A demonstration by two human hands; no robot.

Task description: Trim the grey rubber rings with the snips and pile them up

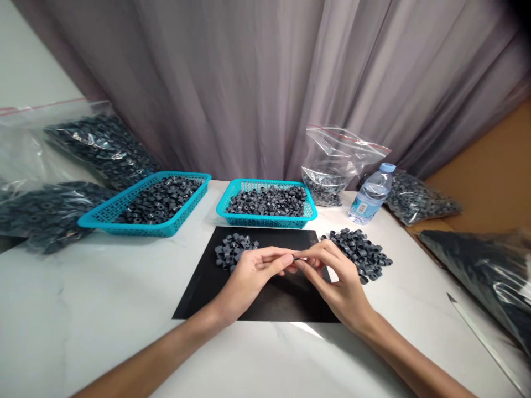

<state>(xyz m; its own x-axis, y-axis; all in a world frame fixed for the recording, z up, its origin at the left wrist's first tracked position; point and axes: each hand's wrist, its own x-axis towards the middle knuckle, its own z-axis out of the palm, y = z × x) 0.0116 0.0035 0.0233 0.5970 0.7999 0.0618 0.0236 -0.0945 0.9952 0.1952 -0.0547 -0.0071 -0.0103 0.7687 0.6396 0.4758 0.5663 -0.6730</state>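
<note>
Right now both hands meet low over the black mat (274,303) that lies on the white counter (103,309). The left hand (253,273) and the right hand (337,281) each have their grip pinched tight, thumb and fingertips together, on one small dark ring (295,257). It sits between the two sets of fingertips, just above the middle of the mat, and the fingers hide most of it.

A small heap of rings (233,250) lies on the mat's far left corner, just beside the left hand. A larger heap (360,250) lies on the counter at the mat's right edge, close to the right hand.

Behind the mat stand two teal baskets, the left basket (96,222) and the middle basket (265,223), both filled with the same dark rings. To their right are an open zip bag (332,166) and a water bottle (371,194), touching or nearly so. More filled plastic bags (99,146) rest along both sides in front of a grey curtain (249,83).
</note>
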